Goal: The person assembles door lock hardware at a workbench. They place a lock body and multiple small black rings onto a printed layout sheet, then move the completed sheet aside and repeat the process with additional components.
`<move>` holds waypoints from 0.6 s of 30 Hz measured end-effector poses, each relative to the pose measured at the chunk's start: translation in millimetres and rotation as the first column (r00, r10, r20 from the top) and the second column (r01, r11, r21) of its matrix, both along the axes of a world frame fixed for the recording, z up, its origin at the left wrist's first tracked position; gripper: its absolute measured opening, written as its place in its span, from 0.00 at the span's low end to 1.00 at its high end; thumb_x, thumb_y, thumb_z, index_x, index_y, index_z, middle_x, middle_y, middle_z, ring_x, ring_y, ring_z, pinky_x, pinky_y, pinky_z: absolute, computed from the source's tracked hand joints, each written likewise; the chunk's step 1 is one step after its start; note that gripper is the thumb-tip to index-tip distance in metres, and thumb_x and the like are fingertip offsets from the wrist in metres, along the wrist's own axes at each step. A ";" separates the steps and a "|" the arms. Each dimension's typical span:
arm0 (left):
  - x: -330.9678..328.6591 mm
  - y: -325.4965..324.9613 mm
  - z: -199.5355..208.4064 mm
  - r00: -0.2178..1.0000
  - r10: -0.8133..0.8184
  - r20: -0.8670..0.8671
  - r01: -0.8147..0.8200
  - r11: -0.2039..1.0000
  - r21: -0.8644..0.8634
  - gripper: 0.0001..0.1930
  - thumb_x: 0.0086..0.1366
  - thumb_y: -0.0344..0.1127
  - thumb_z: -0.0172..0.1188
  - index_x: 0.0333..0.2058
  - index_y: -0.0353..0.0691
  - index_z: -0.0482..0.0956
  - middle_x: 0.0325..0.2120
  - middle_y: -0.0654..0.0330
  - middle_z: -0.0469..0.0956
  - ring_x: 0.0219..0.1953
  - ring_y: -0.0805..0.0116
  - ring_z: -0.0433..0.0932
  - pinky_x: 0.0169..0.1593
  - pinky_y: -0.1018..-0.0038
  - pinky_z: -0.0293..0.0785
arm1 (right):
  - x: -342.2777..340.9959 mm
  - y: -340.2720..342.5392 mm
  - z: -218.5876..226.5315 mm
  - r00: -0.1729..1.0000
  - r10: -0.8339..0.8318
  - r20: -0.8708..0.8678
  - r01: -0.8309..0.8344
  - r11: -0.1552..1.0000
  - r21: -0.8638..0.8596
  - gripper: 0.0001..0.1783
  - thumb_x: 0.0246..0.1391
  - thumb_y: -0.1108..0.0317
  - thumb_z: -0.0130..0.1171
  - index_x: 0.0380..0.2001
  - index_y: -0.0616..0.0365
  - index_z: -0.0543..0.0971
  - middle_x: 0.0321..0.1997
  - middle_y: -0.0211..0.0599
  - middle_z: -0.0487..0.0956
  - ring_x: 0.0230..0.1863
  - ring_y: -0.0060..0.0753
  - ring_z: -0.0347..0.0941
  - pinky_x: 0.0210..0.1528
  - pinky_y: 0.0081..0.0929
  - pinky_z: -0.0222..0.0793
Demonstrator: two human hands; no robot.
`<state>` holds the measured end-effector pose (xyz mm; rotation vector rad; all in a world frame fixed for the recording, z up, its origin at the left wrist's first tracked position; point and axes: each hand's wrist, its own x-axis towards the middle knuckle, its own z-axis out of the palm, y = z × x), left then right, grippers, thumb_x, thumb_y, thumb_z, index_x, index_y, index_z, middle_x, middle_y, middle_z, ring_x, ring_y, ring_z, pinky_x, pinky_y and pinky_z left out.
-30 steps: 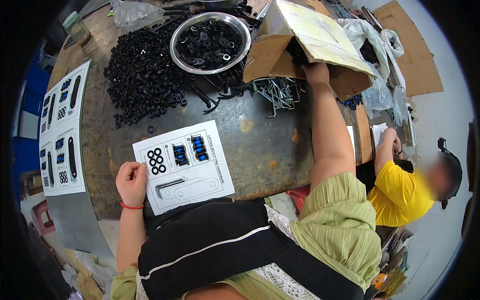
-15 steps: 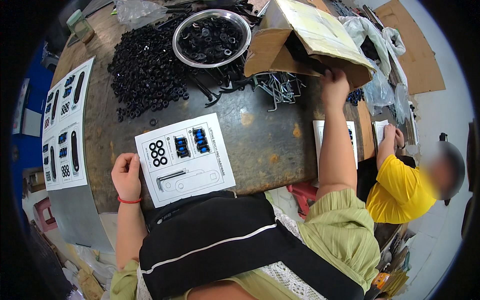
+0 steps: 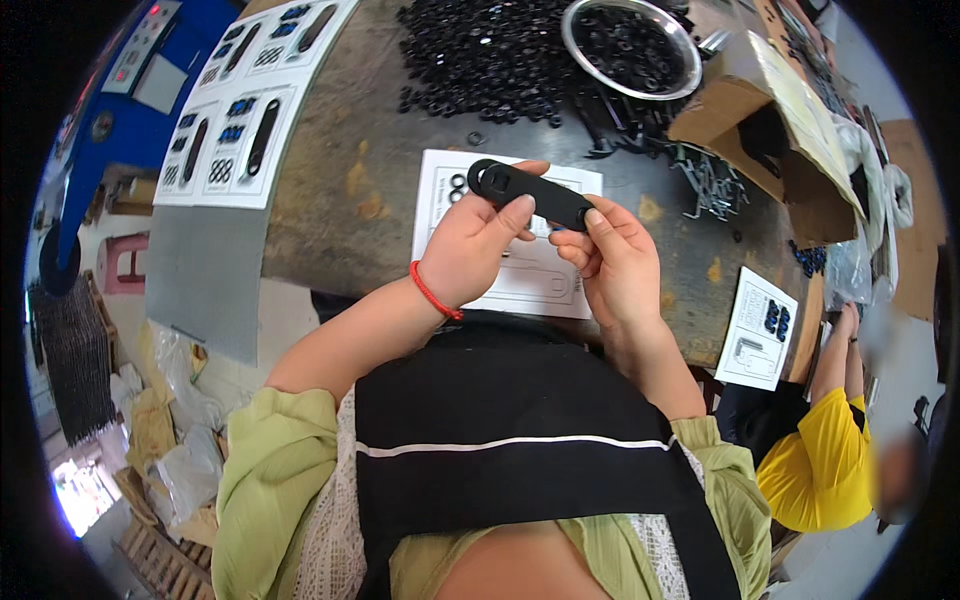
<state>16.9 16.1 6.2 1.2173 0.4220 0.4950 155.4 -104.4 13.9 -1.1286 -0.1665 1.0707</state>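
Both my hands hold a flat black bar [image 3: 545, 199] with rounded ends over the printed sheet. My left hand [image 3: 468, 245] grips its left end, thumb on top, next to a square hole. At the other end, my right hand [image 3: 622, 262] pinches it between thumb and fingers. Whether it is one bar or two stacked, I cannot tell. Beneath lies the white sheet [image 3: 583, 182] with printed pictures of hardware, partly hidden by my hands and the bar. A single black ring [image 3: 475, 138] rests just beyond the sheet.
Black nuts and small parts [image 3: 480, 55] are heaped at the back, beside a metal bowl [image 3: 690, 85] of washers. Hex keys [image 3: 712, 183] lie near an open cardboard box [image 3: 800, 120]. Picture sheets [image 3: 285, 90] stand at left. A person in yellow [image 3: 820, 470] works at right.
My right hand has come out of the cardboard box to the middle with the black bar. My left hand has left the sheet's edge and taken hold of it too. The view has shifted left.
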 end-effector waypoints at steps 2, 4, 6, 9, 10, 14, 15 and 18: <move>-10.2 0.9 -1.6 0.994 0.108 0.004 -0.107 0.991 -0.084 0.17 0.73 0.39 0.52 0.53 0.35 0.76 0.41 0.61 0.80 0.41 0.76 0.78 0.44 0.76 0.77 | -7.3 3.5 -1.4 0.983 0.077 0.165 -0.066 0.995 -0.070 0.13 0.68 0.72 0.46 0.51 0.70 0.71 0.41 0.44 0.80 0.34 0.31 0.82 0.35 0.21 0.80; -20.9 0.6 -3.9 0.983 0.168 -0.068 -0.178 0.966 -0.187 0.16 0.73 0.40 0.53 0.52 0.36 0.76 0.42 0.61 0.80 0.41 0.75 0.79 0.43 0.77 0.77 | -11.2 4.7 -3.2 0.949 0.060 0.308 -0.037 0.996 -0.081 0.13 0.68 0.72 0.47 0.49 0.70 0.72 0.39 0.43 0.80 0.32 0.29 0.81 0.34 0.21 0.78; -30.1 0.2 -5.9 0.975 0.189 -0.114 -0.213 0.942 -0.259 0.15 0.73 0.40 0.54 0.50 0.37 0.76 0.41 0.61 0.81 0.40 0.74 0.79 0.42 0.77 0.77 | -7.4 4.1 -1.8 0.935 0.073 0.348 -0.049 0.996 -0.075 0.12 0.67 0.73 0.48 0.48 0.70 0.74 0.37 0.42 0.80 0.31 0.28 0.81 0.34 0.21 0.77; -33.9 -0.8 -9.5 0.980 0.151 -0.132 -0.187 0.925 -0.331 0.13 0.72 0.41 0.55 0.46 0.38 0.77 0.37 0.61 0.82 0.38 0.73 0.80 0.41 0.77 0.77 | -7.6 4.7 -1.9 0.942 0.065 0.330 -0.051 0.997 -0.050 0.11 0.66 0.73 0.50 0.47 0.69 0.74 0.36 0.42 0.81 0.31 0.27 0.80 0.34 0.21 0.77; -35.3 -1.1 -10.4 0.986 0.125 -0.109 -0.156 0.925 -0.348 0.13 0.72 0.42 0.54 0.45 0.37 0.77 0.38 0.60 0.82 0.38 0.74 0.80 0.40 0.78 0.77 | -8.5 4.1 -1.3 0.947 0.058 0.316 -0.048 0.998 -0.040 0.11 0.65 0.73 0.51 0.47 0.69 0.75 0.36 0.42 0.81 0.31 0.27 0.80 0.34 0.21 0.77; -41.0 -1.8 -4.2 0.988 0.075 -0.137 -0.119 0.933 -0.341 0.13 0.72 0.37 0.49 0.48 0.37 0.74 0.40 0.56 0.81 0.36 0.75 0.79 0.34 0.81 0.75 | -4.9 -1.6 -1.0 0.911 -0.034 0.412 -0.035 0.987 0.157 0.10 0.63 0.74 0.54 0.45 0.69 0.76 0.36 0.41 0.81 0.33 0.28 0.80 0.34 0.22 0.77; -42.2 -0.8 -4.7 0.990 0.060 -0.128 -0.101 0.934 -0.343 0.13 0.72 0.36 0.47 0.49 0.37 0.73 0.40 0.55 0.81 0.35 0.75 0.79 0.32 0.81 0.74 | -2.0 -4.1 0.8 0.858 -0.109 0.502 0.018 0.983 0.182 0.10 0.63 0.74 0.54 0.45 0.68 0.77 0.36 0.40 0.81 0.32 0.27 0.79 0.33 0.21 0.75; -47.2 1.5 -5.9 0.992 -0.027 -0.122 -0.012 0.949 -0.314 0.15 0.70 0.33 0.43 0.51 0.37 0.71 0.41 0.52 0.81 0.34 0.76 0.78 0.29 0.82 0.70 | 9.6 -5.7 15.0 0.817 -0.184 0.547 0.070 0.972 0.223 0.10 0.63 0.74 0.55 0.44 0.67 0.78 0.32 0.34 0.80 0.27 0.21 0.74 0.28 0.18 0.68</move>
